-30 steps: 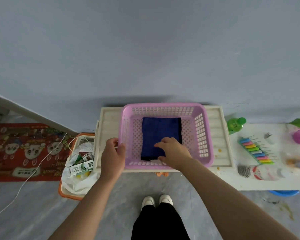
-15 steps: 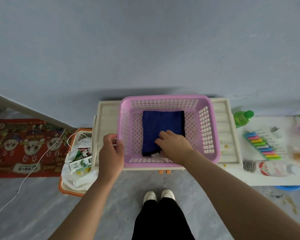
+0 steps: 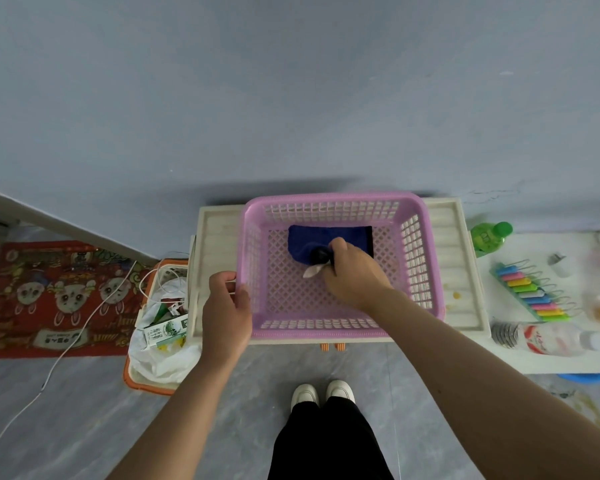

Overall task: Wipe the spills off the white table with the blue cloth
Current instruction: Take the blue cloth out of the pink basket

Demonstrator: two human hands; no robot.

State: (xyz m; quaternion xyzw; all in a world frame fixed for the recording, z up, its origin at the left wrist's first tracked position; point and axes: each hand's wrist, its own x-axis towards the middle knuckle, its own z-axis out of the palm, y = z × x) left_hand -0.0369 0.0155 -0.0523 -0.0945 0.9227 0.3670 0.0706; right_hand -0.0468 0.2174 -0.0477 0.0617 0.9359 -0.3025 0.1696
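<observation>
Cloth (image 3: pixel 312 242) newly bunched in right grip (image 3: pixel 352 271)

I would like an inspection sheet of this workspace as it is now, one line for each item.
Surface: white table at right, with small yellow bits near the wooden tray's right edge.
Job's things: blue cloth lies in the pink basket, bunched at its near edge.
Clutter: green bottle, coloured clips, plastic bottle lying on its side.
Grippers: left hand holds the basket's left rim; right hand grips the cloth.
Cables: white cable runs over the floor and red mat.
Surroundings: bin with a white bag and a carton, grey wall, grey floor.
</observation>
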